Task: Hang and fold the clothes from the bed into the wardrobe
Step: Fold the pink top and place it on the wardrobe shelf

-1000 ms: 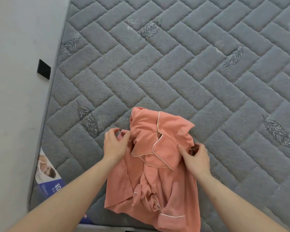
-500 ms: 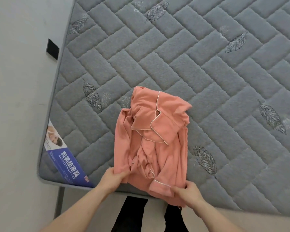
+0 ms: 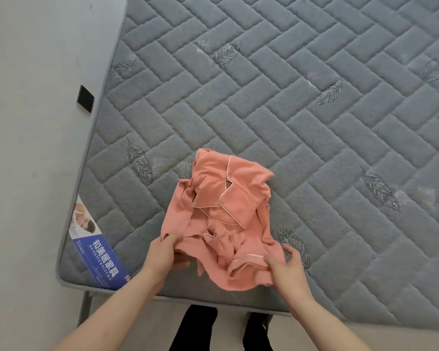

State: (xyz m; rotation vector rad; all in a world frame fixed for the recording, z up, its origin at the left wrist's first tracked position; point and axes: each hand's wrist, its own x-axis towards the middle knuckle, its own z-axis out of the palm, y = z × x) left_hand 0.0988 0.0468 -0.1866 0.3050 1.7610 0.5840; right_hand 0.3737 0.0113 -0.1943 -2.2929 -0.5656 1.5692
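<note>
Nearest the camera, two bare forearms reach out over the near edge of a grey quilted mattress (image 3: 302, 127), with dark trouser legs (image 3: 195, 328) showing below that edge. The left hand (image 3: 164, 254) grips the lower left hem of a coral pyjama shirt (image 3: 228, 214), fingers curled round a bunch of the fabric. The right hand (image 3: 288, 268) holds the lower right hem, thumb and forefinger pinching the cloth while the other fingers spread loosely beside it. The shirt lies crumpled on the mattress close to its near edge, white piping along its collar and cuff, the collar end pointing away from the person. At the near left corner sits a blue and white mattress label (image 3: 99, 247). Farther off, embroidered leaf motifs (image 3: 227, 53) dot the quilting, and a small black block (image 3: 86, 98) sits on the pale wall (image 3: 36, 122) at the mattress's left edge.
</note>
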